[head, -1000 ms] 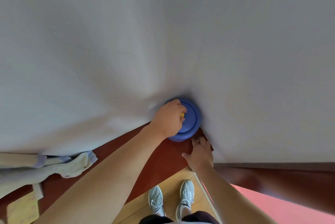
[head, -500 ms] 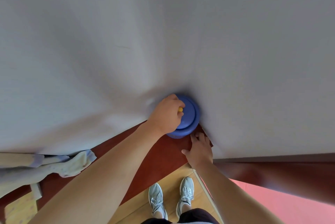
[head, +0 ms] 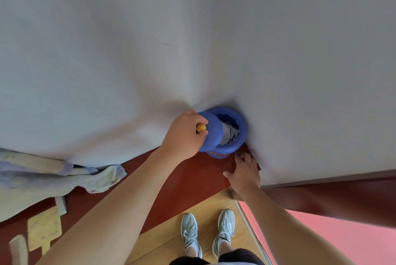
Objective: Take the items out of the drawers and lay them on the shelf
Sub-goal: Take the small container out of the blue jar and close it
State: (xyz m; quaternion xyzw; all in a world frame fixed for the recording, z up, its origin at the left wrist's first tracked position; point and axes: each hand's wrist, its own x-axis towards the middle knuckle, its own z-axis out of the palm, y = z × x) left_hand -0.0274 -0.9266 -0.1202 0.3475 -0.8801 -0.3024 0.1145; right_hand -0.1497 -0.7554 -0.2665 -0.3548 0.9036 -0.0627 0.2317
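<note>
A round blue pot (head: 241, 136) stands on the dark red wooden shelf (head: 192, 181), right against the white wall. My left hand (head: 184, 136) grips the yellow knob (head: 201, 128) of the blue lid (head: 212, 130), which is tilted up off the pot's left side. Inside the pot I see crumpled grey and dark fabric (head: 230, 133). My right hand (head: 243, 173) rests with spread fingers flat on the shelf just below the pot, holding nothing.
Pale cloths (head: 53, 177) lie on the shelf at the left. Near the lower left edge are a yellow flat piece (head: 44, 229) and a comb (head: 18, 249). Below are wooden floor, my shoes (head: 207, 232) and a pink mat (head: 334, 241).
The lid sat shut on the pot before. My left hand has lifted and tilted it to the left, showing the fabric inside. My right hand stayed on the shelf.
</note>
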